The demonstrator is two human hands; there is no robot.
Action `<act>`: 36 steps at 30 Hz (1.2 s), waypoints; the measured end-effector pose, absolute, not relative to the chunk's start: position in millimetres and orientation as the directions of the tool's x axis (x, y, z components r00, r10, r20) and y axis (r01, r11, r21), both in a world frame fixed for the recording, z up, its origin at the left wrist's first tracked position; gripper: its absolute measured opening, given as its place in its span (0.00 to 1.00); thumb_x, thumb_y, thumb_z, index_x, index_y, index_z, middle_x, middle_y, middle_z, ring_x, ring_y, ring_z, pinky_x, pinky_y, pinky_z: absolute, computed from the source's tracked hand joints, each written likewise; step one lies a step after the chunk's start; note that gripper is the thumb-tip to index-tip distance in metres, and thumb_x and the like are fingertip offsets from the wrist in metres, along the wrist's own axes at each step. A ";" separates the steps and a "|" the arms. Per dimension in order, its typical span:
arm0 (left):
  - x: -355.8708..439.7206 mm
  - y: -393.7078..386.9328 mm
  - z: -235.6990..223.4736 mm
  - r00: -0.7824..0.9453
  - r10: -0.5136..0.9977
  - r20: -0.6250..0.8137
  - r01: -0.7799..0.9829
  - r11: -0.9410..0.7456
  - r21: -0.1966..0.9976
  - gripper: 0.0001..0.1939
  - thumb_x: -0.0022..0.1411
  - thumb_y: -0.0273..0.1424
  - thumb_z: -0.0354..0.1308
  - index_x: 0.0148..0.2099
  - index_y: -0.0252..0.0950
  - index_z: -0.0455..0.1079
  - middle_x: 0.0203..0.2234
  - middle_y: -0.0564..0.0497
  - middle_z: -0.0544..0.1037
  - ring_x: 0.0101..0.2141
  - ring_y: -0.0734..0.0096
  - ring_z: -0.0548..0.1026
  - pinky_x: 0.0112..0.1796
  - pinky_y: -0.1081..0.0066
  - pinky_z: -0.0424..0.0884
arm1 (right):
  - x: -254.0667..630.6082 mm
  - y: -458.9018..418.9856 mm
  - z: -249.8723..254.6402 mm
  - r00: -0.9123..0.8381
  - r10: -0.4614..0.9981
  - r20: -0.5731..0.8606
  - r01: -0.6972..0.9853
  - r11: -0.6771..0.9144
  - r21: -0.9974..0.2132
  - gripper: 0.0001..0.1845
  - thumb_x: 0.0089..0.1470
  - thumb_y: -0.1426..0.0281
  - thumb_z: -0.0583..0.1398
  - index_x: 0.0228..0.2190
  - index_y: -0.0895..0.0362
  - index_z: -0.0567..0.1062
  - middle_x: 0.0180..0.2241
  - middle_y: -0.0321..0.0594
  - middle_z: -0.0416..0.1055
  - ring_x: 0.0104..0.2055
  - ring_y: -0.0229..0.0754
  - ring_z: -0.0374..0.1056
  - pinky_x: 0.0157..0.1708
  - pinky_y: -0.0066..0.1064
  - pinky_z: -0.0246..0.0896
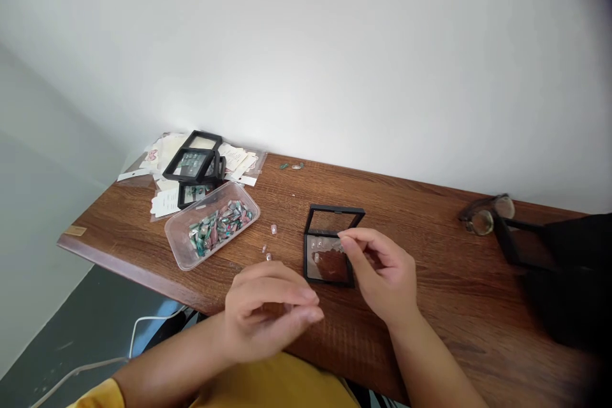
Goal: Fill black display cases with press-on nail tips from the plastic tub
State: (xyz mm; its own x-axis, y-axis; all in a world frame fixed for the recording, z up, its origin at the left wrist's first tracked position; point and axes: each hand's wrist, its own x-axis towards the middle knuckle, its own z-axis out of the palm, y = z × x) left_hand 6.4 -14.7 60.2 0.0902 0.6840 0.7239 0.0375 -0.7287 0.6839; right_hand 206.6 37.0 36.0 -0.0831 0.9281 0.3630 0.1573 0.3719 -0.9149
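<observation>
A small black display case (329, 283) stands open on the table, its framed lid tilted up at the back. Several small clear press-on nails (316, 257) lie on its film window, at the left side. My right hand (382, 268) reaches over the case, thumb and index finger pinched at the film's upper right; whatever sits between the tips is too small to make out. Nearer to me, my left hand (270, 312) hovers left of the case, fingertips and thumb drawn together; their contents cannot be seen. Loose clear nails (274, 229) lie on the wood to the left.
A clear plastic tub (178, 239) full of colourful nails stands at left. Behind it are stacked black display cases (189, 164), paper cards and plastic sleeves (134, 173). A few nails (296, 167) lie near the wall. Glasses (482, 220) and a black bag (574, 268) are at right.
</observation>
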 end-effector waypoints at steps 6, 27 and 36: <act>-7.1 11.4 16.0 0.202 0.693 0.692 0.244 -0.720 0.650 0.14 0.60 0.27 0.72 0.48 0.37 0.79 0.30 0.50 0.85 0.26 0.72 0.81 0.32 0.75 0.77 | 200.2 33.3 28.0 -0.271 0.762 0.588 0.313 0.647 -0.695 0.10 0.62 0.75 0.64 0.39 0.49 0.84 0.30 0.37 0.80 0.26 0.41 0.72 0.30 0.34 0.66; -11.6 12.0 6.2 0.180 0.635 0.752 0.352 -0.755 0.553 0.07 0.63 0.25 0.69 0.44 0.36 0.78 0.33 0.50 0.87 0.28 0.73 0.83 0.31 0.76 0.77 | 192.0 22.7 31.1 -0.444 0.643 0.624 0.367 0.766 -0.528 0.07 0.65 0.78 0.62 0.41 0.54 0.75 0.27 0.34 0.75 0.24 0.36 0.64 0.28 0.31 0.61; -11.5 8.1 8.5 0.188 0.658 0.729 0.346 -0.739 0.578 0.06 0.64 0.22 0.68 0.43 0.34 0.77 0.32 0.50 0.86 0.30 0.74 0.83 0.34 0.77 0.78 | 190.9 20.6 30.5 -0.462 0.618 0.637 0.396 0.786 -0.475 0.06 0.66 0.80 0.62 0.42 0.59 0.76 0.31 0.37 0.78 0.28 0.37 0.69 0.32 0.31 0.63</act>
State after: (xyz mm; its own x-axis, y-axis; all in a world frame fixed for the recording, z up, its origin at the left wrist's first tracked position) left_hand -11.5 8.1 8.5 0.1881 0.6584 0.7288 0.3464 -0.7388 0.5780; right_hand 190.9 20.6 30.5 -0.4617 0.6178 0.6365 0.3964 0.7857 -0.4750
